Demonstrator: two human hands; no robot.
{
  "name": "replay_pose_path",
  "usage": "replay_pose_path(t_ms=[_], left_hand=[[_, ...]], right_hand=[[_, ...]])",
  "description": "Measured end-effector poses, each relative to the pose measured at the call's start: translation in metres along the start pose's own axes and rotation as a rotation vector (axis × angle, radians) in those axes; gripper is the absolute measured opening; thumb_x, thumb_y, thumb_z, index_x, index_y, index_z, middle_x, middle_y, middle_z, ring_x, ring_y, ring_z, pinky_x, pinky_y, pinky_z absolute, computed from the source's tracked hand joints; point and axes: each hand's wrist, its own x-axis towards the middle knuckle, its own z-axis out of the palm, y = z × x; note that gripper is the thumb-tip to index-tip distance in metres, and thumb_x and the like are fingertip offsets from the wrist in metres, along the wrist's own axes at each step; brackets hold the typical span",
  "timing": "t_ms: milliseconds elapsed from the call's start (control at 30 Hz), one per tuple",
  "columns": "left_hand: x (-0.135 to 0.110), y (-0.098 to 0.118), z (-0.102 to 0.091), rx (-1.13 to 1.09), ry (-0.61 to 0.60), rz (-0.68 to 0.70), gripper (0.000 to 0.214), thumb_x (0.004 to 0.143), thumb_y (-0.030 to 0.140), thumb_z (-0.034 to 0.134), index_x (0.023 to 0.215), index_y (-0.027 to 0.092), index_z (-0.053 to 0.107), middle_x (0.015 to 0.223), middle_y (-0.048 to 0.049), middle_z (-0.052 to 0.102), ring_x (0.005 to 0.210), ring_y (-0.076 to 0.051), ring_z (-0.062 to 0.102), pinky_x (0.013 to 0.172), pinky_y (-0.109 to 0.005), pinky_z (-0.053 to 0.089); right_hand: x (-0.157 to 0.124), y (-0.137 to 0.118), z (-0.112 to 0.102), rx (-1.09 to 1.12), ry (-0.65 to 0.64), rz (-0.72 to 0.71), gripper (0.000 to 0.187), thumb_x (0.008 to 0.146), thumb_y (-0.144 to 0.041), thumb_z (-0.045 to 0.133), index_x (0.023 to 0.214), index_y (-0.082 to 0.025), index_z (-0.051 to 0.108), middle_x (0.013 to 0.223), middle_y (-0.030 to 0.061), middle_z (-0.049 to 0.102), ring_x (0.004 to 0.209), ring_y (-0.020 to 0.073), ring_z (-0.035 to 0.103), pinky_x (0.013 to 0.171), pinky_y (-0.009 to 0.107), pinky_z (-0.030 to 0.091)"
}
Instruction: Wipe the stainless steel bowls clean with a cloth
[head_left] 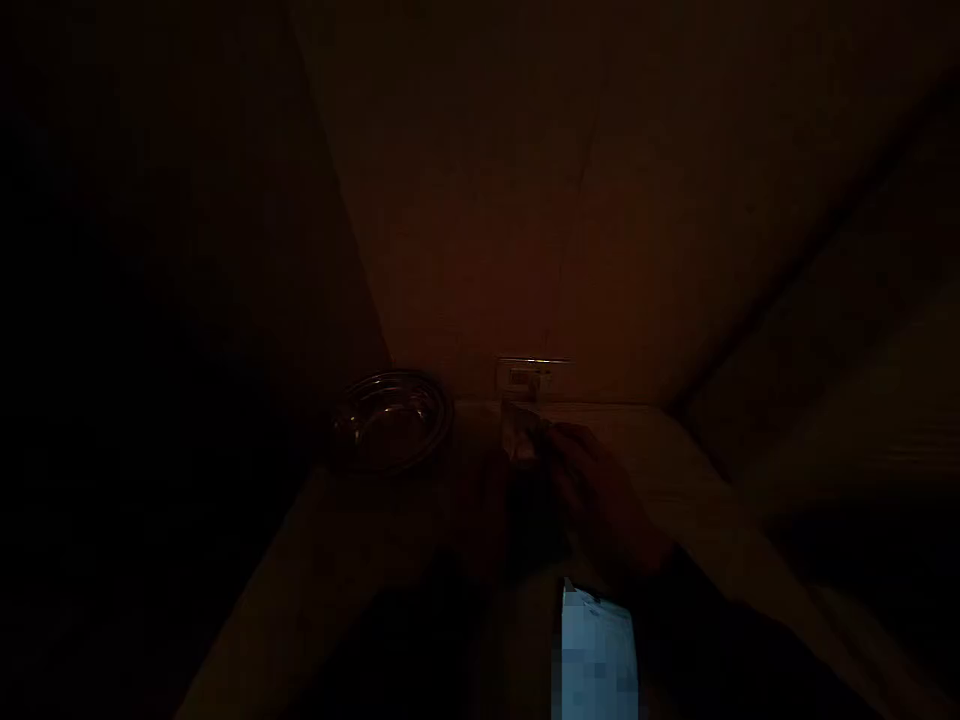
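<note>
The view is very dark. My right hand (604, 495) reaches in from the lower right, its fingers bent and closed at a small pale object (519, 435) whose kind I cannot make out. My left hand (481, 505) is a dim shape just below and left of that object, with its fingers lost in shadow. Right behind the pale object, low on the wall, sits a rectangular plate (531, 377) with a shiny upper edge, perhaps a wall socket. A dark patch lies between my two hands, too dim to name.
A shiny round metal bowl (391, 425) stands left of my hands, close to the wall (480, 250). A bright, pixelated bluish rectangle (598, 655) glows at the bottom, beside my right sleeve. The pale surface (660, 460) runs up to the wall, with side panels at left and right.
</note>
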Motion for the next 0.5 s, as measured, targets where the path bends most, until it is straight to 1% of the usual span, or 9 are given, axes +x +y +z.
replay_pose_path(t_ms=[67, 167, 233, 333, 367, 400, 433, 467, 500], left_hand=[[-0.001, 0.002, 0.000, -0.062, -0.082, -0.021, 0.024, 0.079, 0.028, 0.054, 0.089, 0.017, 0.073, 0.103, -0.0077, 0.071, 0.110, -0.025, 0.058, 0.094, -0.033, 0.045], [-0.003, 0.001, 0.000, -0.134, -0.164, -0.050, 0.034, 0.085, 0.036, 0.046, 0.098, 0.017, 0.070, 0.104, -0.0073, 0.071, 0.101, -0.021, 0.063, 0.087, -0.030, 0.049], [-0.002, -0.002, 0.000, -0.168, -0.200, -0.050, 0.037, 0.086, 0.038, 0.043, 0.103, 0.017, 0.069, 0.106, -0.0073, 0.070, 0.099, -0.020, 0.064, 0.086, -0.029, 0.050], [-0.001, -0.014, -0.003, -0.207, -0.280, -0.018, 0.039, 0.088, 0.039, 0.039, 0.103, 0.018, 0.069, 0.102, -0.0071, 0.072, 0.096, -0.020, 0.066, 0.083, -0.029, 0.052], [0.000, -0.019, -0.005, -0.202, -0.286, -0.007, 0.039, 0.087, 0.040, 0.040, 0.101, 0.018, 0.070, 0.101, -0.0080, 0.072, 0.095, -0.021, 0.066, 0.083, -0.031, 0.053], [0.000, -0.025, -0.007, -0.169, -0.208, 0.007, 0.034, 0.084, 0.037, 0.046, 0.100, 0.018, 0.070, 0.102, -0.0088, 0.071, 0.099, -0.023, 0.064, 0.088, -0.033, 0.051], [0.001, -0.030, -0.009, -0.133, -0.159, 0.031, 0.029, 0.076, 0.032, 0.058, 0.099, 0.018, 0.070, 0.104, -0.0096, 0.070, 0.103, -0.025, 0.063, 0.093, -0.035, 0.048], [0.001, -0.035, -0.010, -0.101, -0.136, 0.057, 0.031, 0.068, 0.026, 0.066, 0.098, 0.018, 0.070, 0.106, -0.0099, 0.070, 0.106, -0.027, 0.061, 0.098, -0.037, 0.044], [0.001, -0.039, -0.011, -0.080, -0.118, 0.078, 0.030, 0.067, 0.024, 0.067, 0.095, 0.019, 0.071, 0.106, -0.0095, 0.070, 0.106, -0.028, 0.061, 0.098, -0.038, 0.044]], right_hand=[[-0.004, -0.003, 0.000, -0.012, 0.007, 0.003, 0.039, 0.093, -0.019, 0.044, 0.132, -0.024, 0.045, 0.116, 0.0111, 0.055, 0.104, 0.0215, 0.056, 0.087, 0.039, 0.052], [-0.008, -0.007, 0.000, -0.023, 0.011, 0.005, 0.040, 0.093, -0.018, 0.044, 0.132, -0.025, 0.045, 0.116, 0.0108, 0.055, 0.104, 0.0216, 0.056, 0.088, 0.039, 0.052], [-0.010, -0.007, 0.000, -0.023, 0.010, 0.004, 0.041, 0.092, -0.017, 0.045, 0.133, -0.025, 0.044, 0.115, 0.0108, 0.054, 0.104, 0.0213, 0.055, 0.088, 0.038, 0.052], [-0.012, -0.007, 0.000, -0.030, 0.010, -0.013, 0.045, 0.092, -0.016, 0.045, 0.135, -0.025, 0.042, 0.114, 0.0108, 0.055, 0.102, 0.0214, 0.057, 0.085, 0.038, 0.053], [-0.013, -0.007, 0.000, -0.038, 0.011, -0.026, 0.046, 0.092, -0.015, 0.045, 0.136, -0.026, 0.041, 0.112, 0.0109, 0.056, 0.100, 0.0214, 0.057, 0.083, 0.037, 0.054], [-0.014, -0.007, -0.001, -0.047, 0.013, -0.037, 0.047, 0.091, -0.015, 0.045, 0.137, -0.025, 0.040, 0.111, 0.0110, 0.056, 0.099, 0.0215, 0.058, 0.081, 0.037, 0.054], [-0.015, -0.007, -0.002, -0.058, 0.013, -0.050, 0.048, 0.091, -0.014, 0.045, 0.138, -0.025, 0.039, 0.110, 0.0114, 0.056, 0.098, 0.0214, 0.058, 0.080, 0.036, 0.054], [-0.016, -0.008, -0.003, -0.072, 0.009, -0.066, 0.049, 0.091, -0.013, 0.045, 0.138, -0.024, 0.038, 0.110, 0.0118, 0.056, 0.097, 0.0213, 0.058, 0.078, 0.035, 0.055], [-0.017, -0.010, -0.005, -0.094, 0.005, -0.086, 0.050, 0.090, -0.012, 0.045, 0.138, -0.023, 0.038, 0.109, 0.0121, 0.056, 0.096, 0.0212, 0.058, 0.076, 0.035, 0.055]])
